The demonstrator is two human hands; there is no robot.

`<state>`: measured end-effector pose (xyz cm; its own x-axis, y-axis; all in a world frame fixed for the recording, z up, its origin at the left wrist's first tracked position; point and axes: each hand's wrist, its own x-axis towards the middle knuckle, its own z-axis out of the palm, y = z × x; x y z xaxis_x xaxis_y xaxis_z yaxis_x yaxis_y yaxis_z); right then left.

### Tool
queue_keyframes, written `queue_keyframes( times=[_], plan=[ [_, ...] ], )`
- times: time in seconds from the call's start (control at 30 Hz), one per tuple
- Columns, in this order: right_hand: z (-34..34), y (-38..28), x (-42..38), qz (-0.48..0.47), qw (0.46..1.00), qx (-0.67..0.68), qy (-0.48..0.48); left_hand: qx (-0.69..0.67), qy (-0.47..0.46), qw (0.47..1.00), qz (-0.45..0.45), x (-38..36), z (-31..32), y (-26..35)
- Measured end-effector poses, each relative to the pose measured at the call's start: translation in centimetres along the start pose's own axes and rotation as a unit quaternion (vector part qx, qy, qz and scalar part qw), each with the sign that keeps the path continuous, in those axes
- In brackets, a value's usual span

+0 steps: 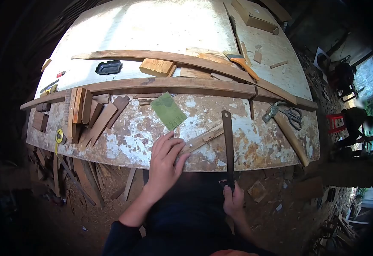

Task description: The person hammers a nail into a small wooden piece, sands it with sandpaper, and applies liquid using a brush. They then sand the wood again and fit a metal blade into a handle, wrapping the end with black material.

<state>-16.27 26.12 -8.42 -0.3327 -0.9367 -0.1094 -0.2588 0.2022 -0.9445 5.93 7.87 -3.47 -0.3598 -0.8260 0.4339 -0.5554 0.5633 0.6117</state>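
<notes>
A hand saw [228, 145] with a dark blade points away from me over the table's front edge, and my right hand [233, 198] is closed round its handle. My left hand [166, 158] rests at the front edge with its fingers apart, touching or just beside the near end of a thin wooden strip [199, 141]. The strip lies at a slant, its far end close to the saw blade. Just beyond my left fingertips is a green sheet of sandpaper [168, 112].
Long beams [173, 86] cross the table [131, 147]. Wood blocks [80, 106] and a tape measure [59, 136] are at left; a hammer [286, 132], scissors [294, 117] and an orange-handled saw [244, 66] at right. Wood scraps lie on the floor.
</notes>
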Motion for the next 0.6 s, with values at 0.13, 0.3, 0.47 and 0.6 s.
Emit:
queue_keyframes(
  times=[0.13,0.3,0.47,0.6],
  plan=[
    [-0.2,0.8,-0.1,0.015,1.000,-0.009,0.014,-0.012,-0.001,0.999,0.042,0.3,0.7,0.0],
    [-0.3,1.5,-0.6,0.041,0.999,-0.017,0.029,-0.056,0.003,0.994,0.096,0.7,0.6,-0.1],
    [-0.1,2.4,-1.0,0.012,0.997,-0.046,0.053,-0.107,-0.019,0.981,0.159,0.6,0.5,-0.1],
    [-0.3,3.2,-1.8,0.013,0.996,-0.064,0.056,-0.118,-0.028,0.979,0.166,0.3,0.9,0.0]
  ],
)
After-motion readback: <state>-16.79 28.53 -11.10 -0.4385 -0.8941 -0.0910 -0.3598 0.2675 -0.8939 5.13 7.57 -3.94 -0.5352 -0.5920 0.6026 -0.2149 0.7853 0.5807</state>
